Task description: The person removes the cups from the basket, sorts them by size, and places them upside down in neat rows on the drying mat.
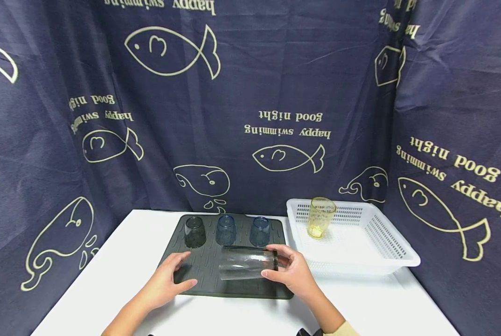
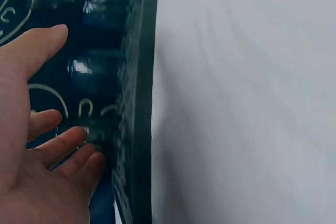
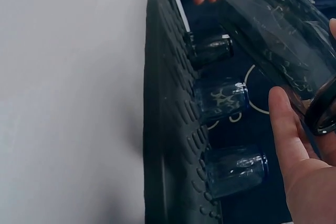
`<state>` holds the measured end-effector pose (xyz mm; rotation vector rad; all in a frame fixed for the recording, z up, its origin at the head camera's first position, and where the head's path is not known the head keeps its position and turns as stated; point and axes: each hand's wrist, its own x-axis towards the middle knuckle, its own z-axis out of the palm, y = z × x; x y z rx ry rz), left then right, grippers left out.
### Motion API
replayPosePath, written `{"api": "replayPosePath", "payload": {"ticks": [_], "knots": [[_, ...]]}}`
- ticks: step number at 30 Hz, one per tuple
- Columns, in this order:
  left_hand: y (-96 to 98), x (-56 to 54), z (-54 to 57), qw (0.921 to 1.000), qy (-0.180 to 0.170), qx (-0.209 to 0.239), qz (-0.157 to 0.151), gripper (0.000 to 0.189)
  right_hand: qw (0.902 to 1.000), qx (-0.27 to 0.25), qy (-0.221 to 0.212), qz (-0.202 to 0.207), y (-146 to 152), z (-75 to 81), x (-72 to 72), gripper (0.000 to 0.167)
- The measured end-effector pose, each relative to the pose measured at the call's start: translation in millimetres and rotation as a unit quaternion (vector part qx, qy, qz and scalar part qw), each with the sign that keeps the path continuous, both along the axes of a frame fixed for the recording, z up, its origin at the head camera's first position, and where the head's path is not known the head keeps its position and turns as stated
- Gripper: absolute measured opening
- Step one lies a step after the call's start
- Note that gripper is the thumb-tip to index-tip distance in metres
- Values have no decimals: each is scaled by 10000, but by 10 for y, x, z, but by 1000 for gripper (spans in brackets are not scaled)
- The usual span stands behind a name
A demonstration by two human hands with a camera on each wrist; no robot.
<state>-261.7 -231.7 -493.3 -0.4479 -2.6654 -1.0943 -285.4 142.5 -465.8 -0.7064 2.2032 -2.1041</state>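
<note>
My right hand (image 1: 291, 272) grips a tall clear grey glass (image 1: 246, 263) by its thick-based end, and the glass lies sideways above the dark ridged mat (image 1: 208, 280). Its other end points toward my left hand (image 1: 164, 280), which is held apart from it with thumb and fingers spread and nothing between them. On the back half of the mat stand three short glasses: a dark grey glass (image 1: 195, 232), a blue glass (image 1: 226, 230) and another blue glass (image 1: 260, 232). In the right wrist view the held tall glass (image 3: 283, 35) slants past the fingers.
To the right of the mat stands a white perforated plastic basket (image 1: 355, 263). Inside it, near the left wall, a yellow glass (image 1: 321, 217) leans. The white table (image 1: 120, 252) ends at a dark blue curtain (image 1: 233, 102) printed with fish, hanging behind and at both sides.
</note>
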Motion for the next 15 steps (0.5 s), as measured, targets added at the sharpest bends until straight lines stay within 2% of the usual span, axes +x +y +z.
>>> {"api": "replayPosePath", "payload": {"ticks": [6,11,15], "knots": [[-248,-12,-19,9966,-23,-695,443,79,9999,-20,-75,-72,-76,0,-66,65],[-371,14,22,9878,-7,-1390,707,80,9996,-162,-200,-88,-127,-4,-112,68],[-458,8,49,9820,-342,-1708,734,88,9996,-134,-189,-168,-166,-3,-143,68]]}}
